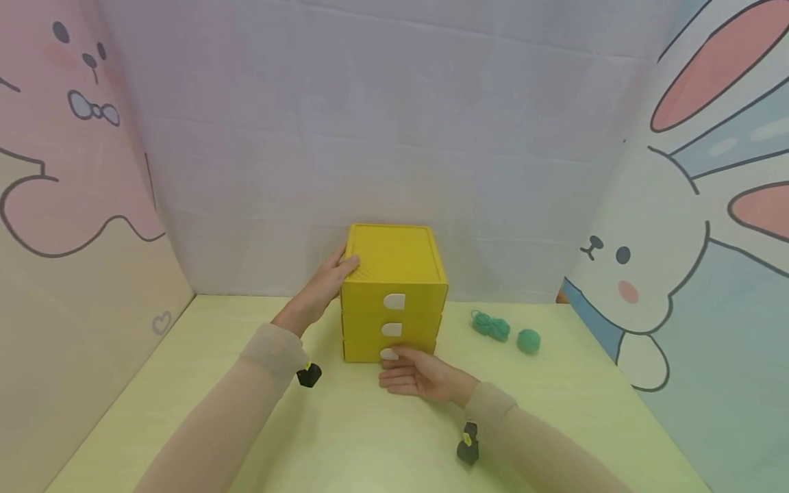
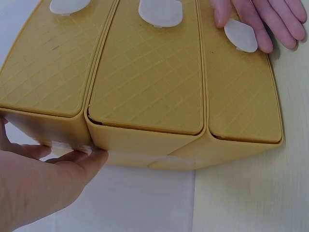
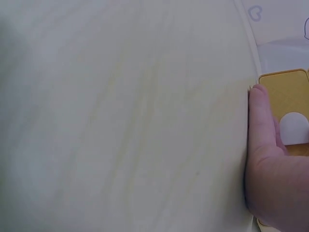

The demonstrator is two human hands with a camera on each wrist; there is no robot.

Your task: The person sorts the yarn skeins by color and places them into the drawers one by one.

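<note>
A yellow three-drawer storage box [image 1: 394,253] stands at the back of the table, each drawer front bearing a white tab handle. My left hand [image 1: 317,291] rests on its left side, thumb over the top edge and fingers laid along the side wall. Low at the front, my right hand [image 1: 425,375] pinches the lowest handle [image 2: 240,36] between thumb and index finger, the other fingers stretched out below. The bottom drawer [image 2: 244,92] sits flush with the two above it. In the right wrist view, the hand hides part of the box.
To the right of the box lie a twisted skein of green yarn [image 1: 491,326] and a green yarn ball [image 1: 529,341] on the pale table [image 1: 345,438]. A white cloth wall [image 1: 394,123] rises close behind, with cartoon-printed walls on both sides.
</note>
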